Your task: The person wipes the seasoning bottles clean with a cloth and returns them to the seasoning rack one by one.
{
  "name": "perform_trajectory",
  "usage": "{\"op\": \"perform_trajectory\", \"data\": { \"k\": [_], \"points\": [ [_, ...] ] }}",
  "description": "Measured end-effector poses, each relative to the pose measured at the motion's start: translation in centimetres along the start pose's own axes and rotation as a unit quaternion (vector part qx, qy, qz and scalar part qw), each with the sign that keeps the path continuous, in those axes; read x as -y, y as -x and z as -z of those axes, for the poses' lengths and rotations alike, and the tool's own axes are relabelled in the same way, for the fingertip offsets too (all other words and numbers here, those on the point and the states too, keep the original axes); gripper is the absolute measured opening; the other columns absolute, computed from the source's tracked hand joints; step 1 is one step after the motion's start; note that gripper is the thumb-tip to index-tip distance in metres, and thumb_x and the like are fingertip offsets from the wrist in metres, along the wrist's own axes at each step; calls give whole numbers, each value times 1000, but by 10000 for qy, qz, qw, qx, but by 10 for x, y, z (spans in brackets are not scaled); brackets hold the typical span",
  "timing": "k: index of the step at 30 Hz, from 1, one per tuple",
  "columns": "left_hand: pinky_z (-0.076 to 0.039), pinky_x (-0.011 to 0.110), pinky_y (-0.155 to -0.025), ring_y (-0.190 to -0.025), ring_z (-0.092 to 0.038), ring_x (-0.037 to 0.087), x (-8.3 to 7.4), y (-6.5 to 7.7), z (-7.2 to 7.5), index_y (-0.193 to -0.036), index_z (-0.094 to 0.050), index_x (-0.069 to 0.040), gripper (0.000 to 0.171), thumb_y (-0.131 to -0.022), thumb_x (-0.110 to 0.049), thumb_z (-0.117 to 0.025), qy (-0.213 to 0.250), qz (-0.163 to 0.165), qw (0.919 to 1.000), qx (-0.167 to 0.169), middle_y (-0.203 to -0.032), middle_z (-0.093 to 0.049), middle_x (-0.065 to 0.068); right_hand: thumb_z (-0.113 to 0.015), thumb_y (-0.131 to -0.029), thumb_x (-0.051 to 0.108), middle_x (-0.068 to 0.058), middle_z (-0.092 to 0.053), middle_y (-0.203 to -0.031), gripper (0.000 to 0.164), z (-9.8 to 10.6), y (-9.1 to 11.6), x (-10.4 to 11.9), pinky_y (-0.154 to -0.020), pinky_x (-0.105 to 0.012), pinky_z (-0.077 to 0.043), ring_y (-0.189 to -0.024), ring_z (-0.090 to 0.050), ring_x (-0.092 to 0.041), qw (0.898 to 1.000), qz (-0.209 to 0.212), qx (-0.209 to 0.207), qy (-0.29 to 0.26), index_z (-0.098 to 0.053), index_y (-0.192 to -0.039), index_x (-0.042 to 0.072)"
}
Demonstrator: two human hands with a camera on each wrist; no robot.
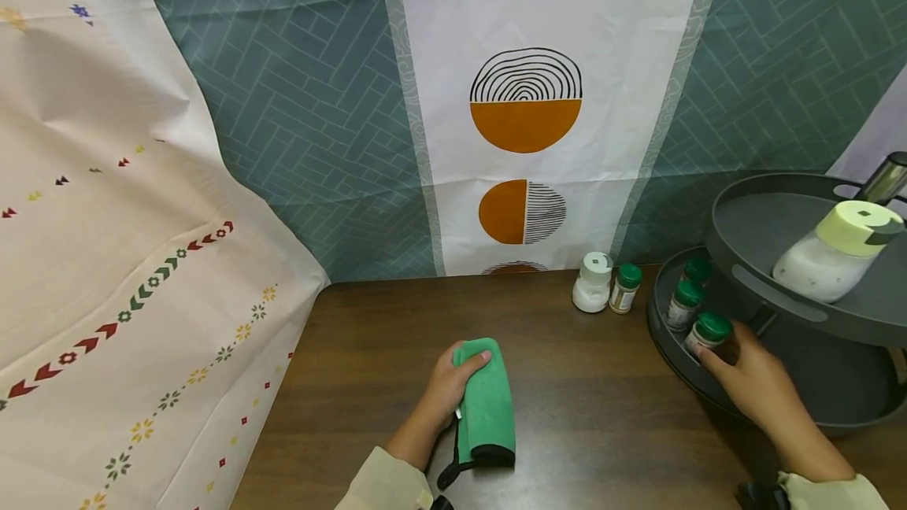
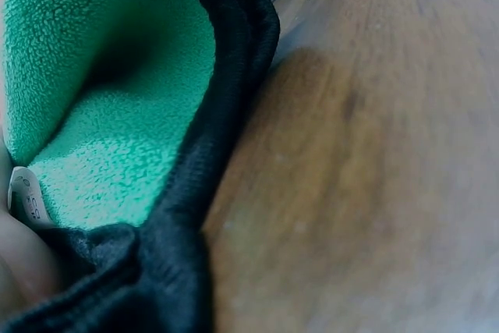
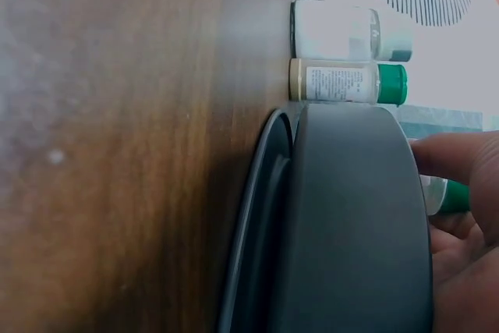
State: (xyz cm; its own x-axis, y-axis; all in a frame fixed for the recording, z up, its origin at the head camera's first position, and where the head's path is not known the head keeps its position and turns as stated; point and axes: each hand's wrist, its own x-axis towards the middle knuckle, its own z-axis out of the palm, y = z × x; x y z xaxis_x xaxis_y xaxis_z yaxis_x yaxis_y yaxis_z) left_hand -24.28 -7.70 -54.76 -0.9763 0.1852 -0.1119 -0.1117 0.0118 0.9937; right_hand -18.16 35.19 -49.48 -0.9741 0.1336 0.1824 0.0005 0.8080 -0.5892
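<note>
In the head view my left hand (image 1: 453, 380) grips a folded green cloth (image 1: 489, 400) with black edging, thumb on top, over the wooden table. The left wrist view shows its fleecy inside (image 2: 117, 138) and a small white tag (image 2: 30, 196). My right hand (image 1: 758, 376) holds a green-capped spice jar (image 1: 711, 330) between thumb and fingers, at the lower tier (image 1: 669, 356) of a dark grey two-tier tray. Two more green-capped jars (image 1: 684, 304) stand behind it on that tier. In the right wrist view the tray's wall (image 3: 359, 216) hides part of the held jar (image 3: 452, 196).
A white-lidded jar (image 1: 592, 282) and a green-capped jar (image 1: 625, 288) stand on the table (image 1: 397, 321) by the back cloth. On the upper tier (image 1: 751, 219) a pale-lidded bottle (image 1: 836, 254) lies tilted, near a dark-capped container (image 1: 886, 179). A patterned cloth (image 1: 177, 297) borders the left.
</note>
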Motion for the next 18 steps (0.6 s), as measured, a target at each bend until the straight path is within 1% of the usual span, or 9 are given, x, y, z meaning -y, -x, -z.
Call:
{"op": "perform_trajectory", "data": {
  "k": [5,8,10,12,13,14,16,17,18],
  "points": [
    [-53,27,-70,-72,-62,8,-1,1,-1,-113,-63,-3,36,-93,-31,-72,35,7,10000,-52,-84,-64,-5,-59,-102,31,-45,-54,-124,62,-1,-6,2,-80,-67,-46,-109,-54,-64,10000,21,60,-28,-35,-140,-12],
    [-54,27,-71,-73,-63,8,-2,2,-2,-115,-63,-2,37,-93,-31,-72,33,8,10000,-60,-85,-64,-5,-61,-101,30,-44,-56,-121,63,-3,-7,2,-78,-66,-46,-107,-56,-63,10000,21,-9,-13,-35,-140,-12],
    [-53,27,-72,-74,-63,9,-2,2,-3,-115,-63,-2,37,-93,-30,-72,9,-4,9999,-100,-86,-64,-5,-62,-100,30,-44,-56,-122,66,-5,-6,3,-78,-65,-46,-107,-56,-62,10000,-12,-75,-25,-34,-142,-12],
    [-53,27,-73,-75,-63,9,-2,2,-2,-116,-63,-2,38,-93,-31,-72,-27,-7,9999,-126,-87,-64,-5,-64,-99,30,-43,-55,-122,70,-6,-6,4,-76,-52,-50,-105,-57,-60,9997,-31,-208,-95,-31,-145,-12],
    [-53,28,-73,-75,-63,9,-2,2,-2,-116,-64,-2,38,-93,-31,-72,-26,-7,9999,-142,-87,-64,-5,-65,-99,30,-43,-53,-123,73,-6,-6,5,-75,-42,-51,-105,-57,-59,9995,-56,-276,-168,-30,-146,-13],
    [-53,28,-73,-75,-63,9,-2,2,-2,-116,-63,-3,39,-93,-32,-72,-33,-8,9999,-153,-87,-64,-5,-66,-98,29,-43,-51,-125,74,-6,-5,6,-74,-32,-51,-106,-56,-58,9990,-66,-356,-275,-29,-146,-14],
    [-53,28,-73,-76,-63,10,-2,2,-2,-117,-63,-3,39,-93,-32,-72,-32,-4,9999,-152,-87,-64,-4,-68,-97,28,-42,-46,-130,75,-5,-2,8,-68,-13,-43,-107,-55,-55,9971,-110,-536,-530,-31,-145,-15],
    [-53,28,-73,-76,-63,10,-2,2,-2,-118,-63,-3,40,-93,-32,-72,-32,4,9999,-141,-88,-64,-4,-69,-96,28,-41,-45,-131,73,-4,1,8,-64,-7,-37,-103,-60,-44,9959,-159,-652,-608,-34,-143,-14],
    [-53,28,-73,-76,-63,10,-2,2,-2,-118,-63,-3,40,-93,-32,-72,-23,16,9999,-130,-87,-65,-4,-69,-96,28,-40,-42,-133,71,-4,4,9,-63,-3,-36,-102,-62,-31,9945,-223,-750,-699,-36,-142,-15]
  ]
}}
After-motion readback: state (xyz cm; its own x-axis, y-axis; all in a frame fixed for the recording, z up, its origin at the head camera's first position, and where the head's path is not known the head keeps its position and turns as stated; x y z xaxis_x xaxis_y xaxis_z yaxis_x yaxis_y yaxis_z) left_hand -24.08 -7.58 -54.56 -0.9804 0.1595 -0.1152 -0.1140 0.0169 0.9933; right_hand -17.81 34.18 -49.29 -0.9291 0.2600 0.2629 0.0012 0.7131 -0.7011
